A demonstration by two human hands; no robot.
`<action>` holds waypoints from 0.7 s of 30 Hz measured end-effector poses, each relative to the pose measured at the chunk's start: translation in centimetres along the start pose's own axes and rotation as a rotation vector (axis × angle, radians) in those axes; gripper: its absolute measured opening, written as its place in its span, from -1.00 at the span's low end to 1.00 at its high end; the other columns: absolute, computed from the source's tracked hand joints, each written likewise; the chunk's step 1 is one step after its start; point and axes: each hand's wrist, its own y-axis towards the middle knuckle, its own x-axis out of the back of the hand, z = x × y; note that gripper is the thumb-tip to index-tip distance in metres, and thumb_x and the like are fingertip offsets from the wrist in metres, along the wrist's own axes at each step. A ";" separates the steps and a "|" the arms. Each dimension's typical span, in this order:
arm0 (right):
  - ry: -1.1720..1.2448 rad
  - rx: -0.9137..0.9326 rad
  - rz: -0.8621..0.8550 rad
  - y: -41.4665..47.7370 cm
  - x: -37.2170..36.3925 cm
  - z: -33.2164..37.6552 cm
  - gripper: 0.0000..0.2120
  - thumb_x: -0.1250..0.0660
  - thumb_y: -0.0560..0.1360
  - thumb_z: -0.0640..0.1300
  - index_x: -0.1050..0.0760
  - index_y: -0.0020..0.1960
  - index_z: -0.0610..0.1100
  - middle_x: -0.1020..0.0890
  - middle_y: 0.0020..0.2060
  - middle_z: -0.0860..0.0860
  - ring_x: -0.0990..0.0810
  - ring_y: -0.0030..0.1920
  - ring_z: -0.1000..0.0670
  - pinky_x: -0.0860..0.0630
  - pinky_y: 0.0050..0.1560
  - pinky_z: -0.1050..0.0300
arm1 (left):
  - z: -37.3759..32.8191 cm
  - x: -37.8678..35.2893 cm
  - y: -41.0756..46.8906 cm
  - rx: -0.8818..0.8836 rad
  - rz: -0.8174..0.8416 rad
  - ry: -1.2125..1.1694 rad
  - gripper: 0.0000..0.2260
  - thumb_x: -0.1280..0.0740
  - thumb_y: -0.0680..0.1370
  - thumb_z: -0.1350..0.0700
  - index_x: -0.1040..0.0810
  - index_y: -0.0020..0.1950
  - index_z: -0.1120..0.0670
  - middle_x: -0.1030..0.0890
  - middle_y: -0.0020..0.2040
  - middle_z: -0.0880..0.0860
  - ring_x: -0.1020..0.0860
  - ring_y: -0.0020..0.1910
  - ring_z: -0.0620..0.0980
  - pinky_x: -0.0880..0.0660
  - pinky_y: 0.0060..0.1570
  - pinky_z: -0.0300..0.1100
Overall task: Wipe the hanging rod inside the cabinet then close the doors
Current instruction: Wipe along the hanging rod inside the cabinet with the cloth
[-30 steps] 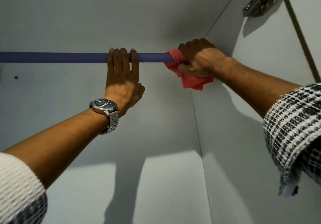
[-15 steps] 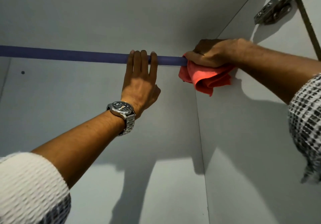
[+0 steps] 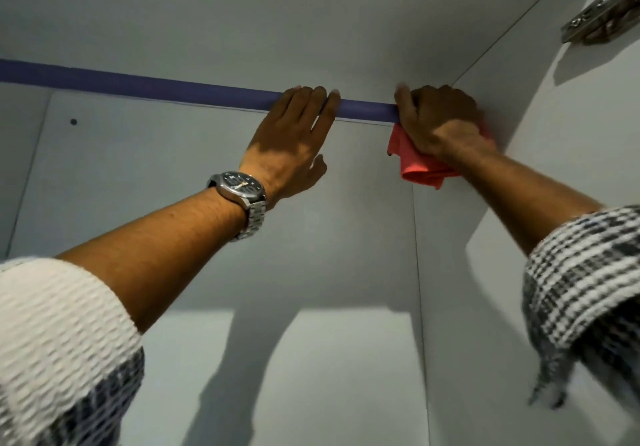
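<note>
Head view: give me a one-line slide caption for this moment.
Right hand presses a red cloth around the purple hanging rod at the cabinet's right wall while the left hand steadies the rod.

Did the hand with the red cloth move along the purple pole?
Yes. The right hand slid the red cloth along the purple rod toward the cabinet's right side wall, now pressed nearly against it.

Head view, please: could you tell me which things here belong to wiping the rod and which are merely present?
Part of the job:
- purple hanging rod
- red cloth, held against the rod's right end
- right hand, gripping the cloth
- left hand, fingers laid over the rod

Merely present:
- wristwatch on the left wrist
- metal door hinge, upper right
- small hole in the back panel
</note>
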 end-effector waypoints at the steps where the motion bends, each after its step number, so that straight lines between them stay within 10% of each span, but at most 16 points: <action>1: 0.016 -0.050 -0.091 -0.1 -0.7 0.3 -0.35 0.10 0.67 0.23 -0.62 -0.06 -0.15 -0.65 -0.24 -0.17 -0.56 -0.27 -0.18 -0.55 0.05 -0.10 | 1.1 0.1 -0.4 -0.021 -0.009 -0.013 -0.29 -0.25 0.58 -0.04 -0.06 0.62 0.21 -0.27 0.56 0.24 -0.28 0.53 0.25 -0.20 0.60 0.12; 10: -0.058 -0.138 -0.245 -0.1 -3.2 6.9 -0.29 0.14 0.69 0.24 -0.50 -0.32 -0.17 -0.55 -0.40 -0.16 -0.51 -0.32 -0.17 -0.44 0.18 -0.15 | 8.2 0.9 -4.5 -0.098 0.045 0.066 -0.30 -0.16 0.62 -0.06 0.02 0.63 0.23 -0.15 0.62 0.23 -0.18 0.60 0.22 -0.17 0.62 0.08; 16: -0.007 -0.124 -0.337 -0.1 -3.8 16.7 -0.26 0.15 0.66 0.32 -0.39 -0.43 -0.13 -0.40 -0.50 -0.11 -0.39 -0.38 -0.14 -0.41 0.05 -0.09 | 15.1 1.6 -7.9 0.129 -0.003 0.096 -0.35 -0.20 0.61 -0.08 -0.18 0.57 0.29 -0.42 0.43 0.29 -0.41 0.39 0.31 -0.28 0.51 0.14; 21: 0.061 0.004 -0.280 -2.0 -3.5 26.4 -0.21 0.12 0.55 0.49 -0.59 -0.10 -0.12 -0.68 -0.15 -0.14 -0.61 -0.07 -0.16 -0.37 0.17 -0.09 | 21.7 2.4 -12.2 0.244 0.018 0.180 -0.37 -0.26 0.58 -0.12 -0.28 0.49 0.28 -0.48 0.34 0.32 -0.45 0.29 0.33 -0.37 0.40 0.20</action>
